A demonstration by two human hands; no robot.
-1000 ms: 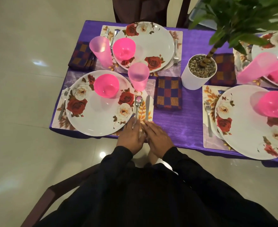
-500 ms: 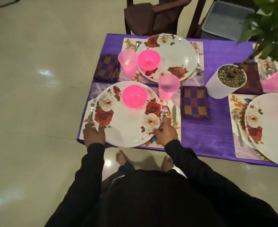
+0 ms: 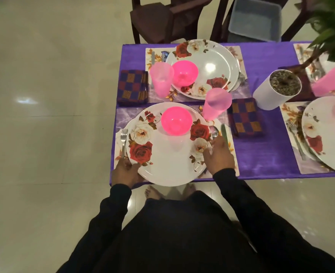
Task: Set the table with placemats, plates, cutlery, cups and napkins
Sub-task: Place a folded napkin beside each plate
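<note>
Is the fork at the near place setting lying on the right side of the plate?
No, the fork lies on the placemat left of the near plate, by the left hand.

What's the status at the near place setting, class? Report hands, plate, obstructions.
Left hand gripping near plate rim. Right hand open over its right edge. Plate overhangs table edge; pink bowl on it.
</note>
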